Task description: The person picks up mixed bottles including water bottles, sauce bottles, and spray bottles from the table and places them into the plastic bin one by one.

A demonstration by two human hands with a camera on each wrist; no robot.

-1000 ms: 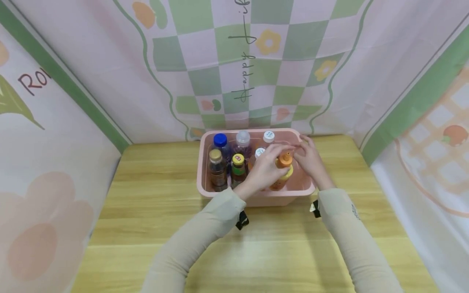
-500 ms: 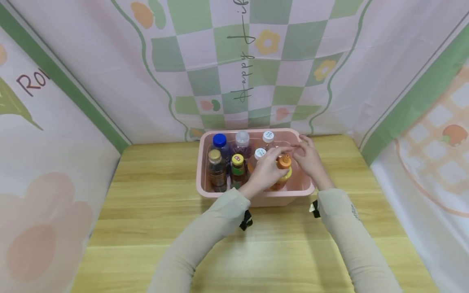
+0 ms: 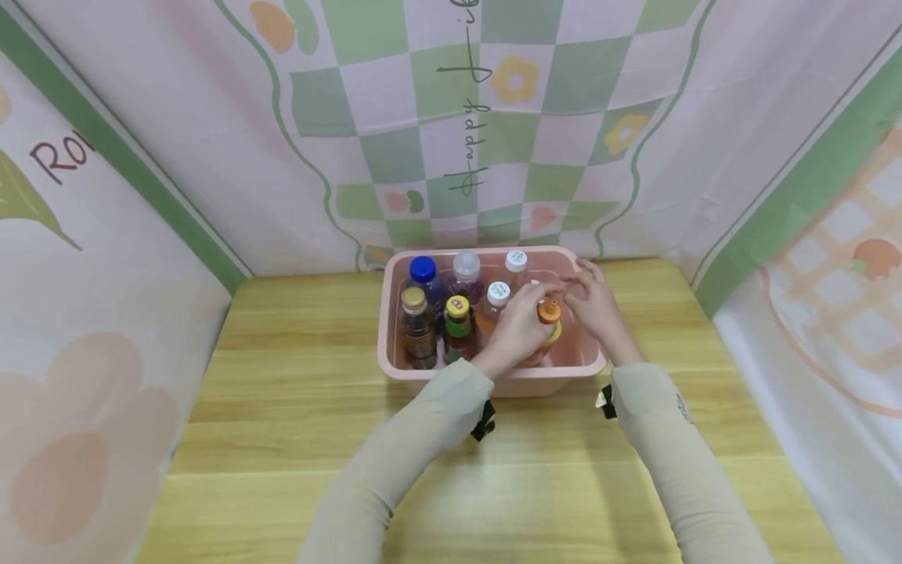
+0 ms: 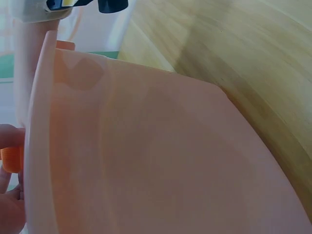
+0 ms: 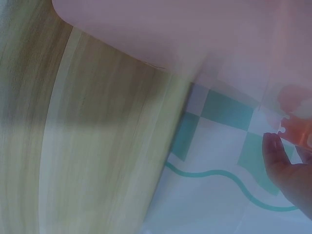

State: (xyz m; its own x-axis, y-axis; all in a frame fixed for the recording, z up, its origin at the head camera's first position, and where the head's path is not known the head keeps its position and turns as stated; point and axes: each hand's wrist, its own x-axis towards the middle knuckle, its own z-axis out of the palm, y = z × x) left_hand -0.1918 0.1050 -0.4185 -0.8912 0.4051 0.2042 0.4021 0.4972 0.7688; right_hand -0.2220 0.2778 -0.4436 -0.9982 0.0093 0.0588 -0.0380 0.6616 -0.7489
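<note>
My left hand (image 3: 521, 321) holds an orange squeeze bottle with a nozzle cap (image 3: 549, 311) inside the pink bin (image 3: 493, 374). In the left wrist view, its fingers (image 4: 10, 136) are at an orange ribbed cap (image 4: 12, 159) beyond the bin rim. My right hand (image 3: 599, 301) is at the bin's right back corner, thumb and fingers bent towards the left fingertips. In the right wrist view, its fingertips pinch a small notched orange piece (image 5: 298, 130), partly cut off by the frame edge; I cannot tell what it is.
Upright in the bin stand a blue-capped bottle (image 3: 423, 270), a gold-capped bottle (image 3: 413, 299), a yellow-capped bottle (image 3: 458, 307), a clear-capped bottle (image 3: 467, 265) and white-capped ones (image 3: 499, 294). The bin sits at the back of the wooden table (image 3: 296, 407), against printed cloth (image 3: 387, 102).
My left hand and forearm have shifted slightly right, and more of the front white-capped bottle shows. My right hand stays almost where it was.
</note>
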